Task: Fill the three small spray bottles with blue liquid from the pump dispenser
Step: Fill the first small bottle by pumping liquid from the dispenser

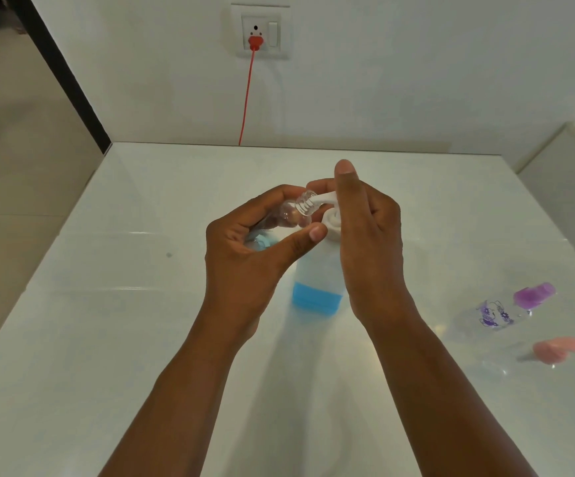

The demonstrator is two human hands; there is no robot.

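Spray bottles (294, 213): two visible; one dispenser (317, 277).

Both forearms come up from the bottom edge, bare, and meet in the middle. The left hand (255, 242) is turned with its palm toward the right, fingers curled over the top and thumb stretched below, gripping a small bottle (300, 210). The right hand (365, 235) stands close beside it, almost touching the left thumb tip. Its fingers are bent on a pump head (327, 199), and the thumb points straight up above the other fingers.
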